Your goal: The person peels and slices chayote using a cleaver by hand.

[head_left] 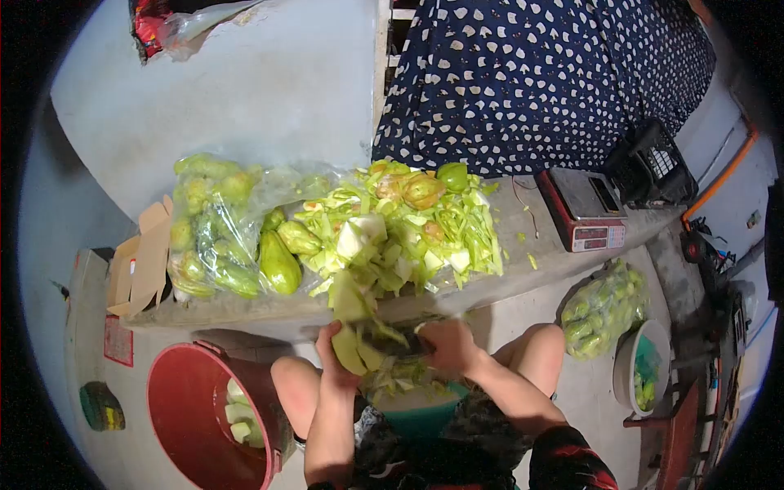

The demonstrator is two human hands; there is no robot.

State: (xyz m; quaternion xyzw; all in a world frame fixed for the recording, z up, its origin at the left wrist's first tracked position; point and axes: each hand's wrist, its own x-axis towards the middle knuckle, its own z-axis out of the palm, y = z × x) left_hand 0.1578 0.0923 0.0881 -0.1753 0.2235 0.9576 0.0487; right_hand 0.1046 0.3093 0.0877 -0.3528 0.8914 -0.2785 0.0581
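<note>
My left hand (pixel 333 359) is closed on a pale green, partly peeled fruit (pixel 349 351), which looks like a green papaya. My right hand (pixel 452 347) is closed on a knife (pixel 390 340); its dark blade is smeared by motion and lies against the fruit. Both hands are above a teal-rimmed basin (pixel 420 418) between my knees, with peelings (pixel 400 380) over it. Just ahead, on the concrete ledge, a heap of green peels (pixel 457 233) carries a few whole fruits (pixel 425 191). Unpeeled green fruits (pixel 279 263) lie to its left.
A plastic bag of green fruits (pixel 214 229) and a cardboard box (pixel 140 265) sit on the ledge's left. A red bucket (pixel 175 408) holds pale peeled pieces. To the right are a red scale (pixel 581 211), a black crate (pixel 653 167), another filled bag (pixel 606 309) and a white basin (pixel 622 376).
</note>
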